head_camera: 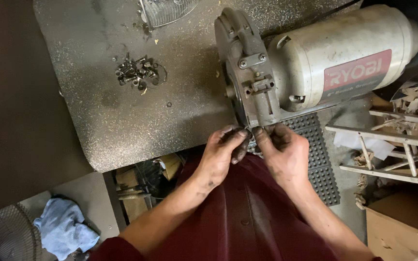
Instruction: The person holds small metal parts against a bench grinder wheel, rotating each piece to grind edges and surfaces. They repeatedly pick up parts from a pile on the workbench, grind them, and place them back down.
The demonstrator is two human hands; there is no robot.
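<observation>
From the head view, my grimy left hand [221,154] and right hand [281,154] are both pinched together on a small dark metal fitting [253,137] at the base of the grey guard of the cream bench grinder [315,67], at the speckled worktop's [122,121] front edge. I judge steady fingertip pressure matters here, with the grinder braced. A pile of dark screws and washers [137,72] lies well apart, towards the back-left.

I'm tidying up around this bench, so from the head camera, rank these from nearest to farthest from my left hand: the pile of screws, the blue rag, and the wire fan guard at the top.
Measured from the left hand:
1. Pile of screws, up and to the left on the speckled tabletop.
2. Wire fan guard, at the table's far edge, straight up.
3. Blue rag, down on the floor at lower left.
</observation>
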